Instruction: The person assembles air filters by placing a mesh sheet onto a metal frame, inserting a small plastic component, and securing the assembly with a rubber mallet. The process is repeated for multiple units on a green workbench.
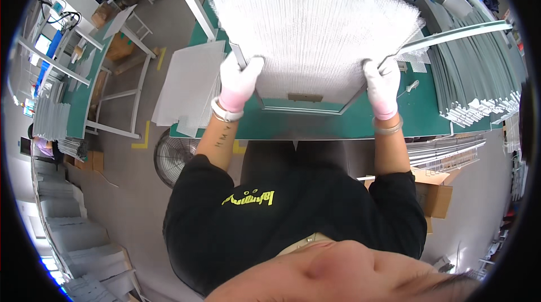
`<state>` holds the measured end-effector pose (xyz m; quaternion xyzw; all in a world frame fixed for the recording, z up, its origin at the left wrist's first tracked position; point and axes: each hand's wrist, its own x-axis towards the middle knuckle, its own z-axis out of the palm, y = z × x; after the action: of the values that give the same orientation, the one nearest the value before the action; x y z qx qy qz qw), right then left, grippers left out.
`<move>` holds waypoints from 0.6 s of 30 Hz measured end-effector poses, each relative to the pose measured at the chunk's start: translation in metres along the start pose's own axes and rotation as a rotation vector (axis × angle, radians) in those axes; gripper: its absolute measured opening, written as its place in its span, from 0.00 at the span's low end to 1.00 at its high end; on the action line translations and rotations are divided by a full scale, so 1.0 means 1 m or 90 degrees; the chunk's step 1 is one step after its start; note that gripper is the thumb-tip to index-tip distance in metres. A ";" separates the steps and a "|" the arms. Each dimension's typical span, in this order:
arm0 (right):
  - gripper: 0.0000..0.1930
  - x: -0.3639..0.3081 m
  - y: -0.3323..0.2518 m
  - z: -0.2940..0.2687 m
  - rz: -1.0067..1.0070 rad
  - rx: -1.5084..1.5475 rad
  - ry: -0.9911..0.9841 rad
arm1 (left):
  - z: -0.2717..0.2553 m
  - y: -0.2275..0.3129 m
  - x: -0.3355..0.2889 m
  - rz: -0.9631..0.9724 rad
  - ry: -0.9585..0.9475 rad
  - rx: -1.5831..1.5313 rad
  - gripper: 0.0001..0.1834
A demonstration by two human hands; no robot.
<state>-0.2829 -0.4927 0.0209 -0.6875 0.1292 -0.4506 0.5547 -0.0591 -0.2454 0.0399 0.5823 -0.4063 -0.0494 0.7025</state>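
Both of my hands wear white gloves with pink cuffs. Between them I hold a white, finely ribbed mesh panel (315,31), tilted up over the green bench and fanned wider at its far edge. My left hand (239,79) closes around its left side, where a grey metal strip (238,54) shows at the fingers. My right hand (383,84) grips the right side, thumb on the near face. A thin metal frame (301,111) shows below the panel; whether the two are joined I cannot tell. A small brownish plate (305,98) lies at the panel's near edge.
Flat mesh sheets (189,85) overhang the green bench (420,116) at left. A tall stack of grey metal-edged strips (473,65) fills its right side. A white cable end (413,86) lies near my right hand. A floor fan (174,158) stands below left, cardboard boxes (437,200) below right.
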 end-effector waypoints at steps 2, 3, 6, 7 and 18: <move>0.06 -0.019 -0.012 0.025 0.027 0.016 0.016 | 0.002 -0.025 -0.024 -0.057 0.019 0.074 0.15; 0.10 -0.030 0.014 0.015 0.067 0.039 -0.017 | 0.006 -0.036 -0.035 -0.036 0.024 -0.006 0.16; 0.13 -0.050 0.024 0.023 0.075 0.087 -0.002 | 0.003 -0.064 -0.057 -0.059 -0.013 -0.107 0.21; 0.13 -0.051 0.027 0.021 0.074 0.074 -0.014 | -0.004 -0.063 -0.058 -0.075 -0.046 -0.066 0.22; 0.05 0.011 -0.068 0.016 -0.095 -0.099 -0.028 | -0.019 0.046 0.008 0.064 -0.122 -0.062 0.12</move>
<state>-0.2867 -0.4662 0.0858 -0.7455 0.1001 -0.4642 0.4676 -0.0604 -0.2204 0.0836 0.5189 -0.4974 -0.0895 0.6894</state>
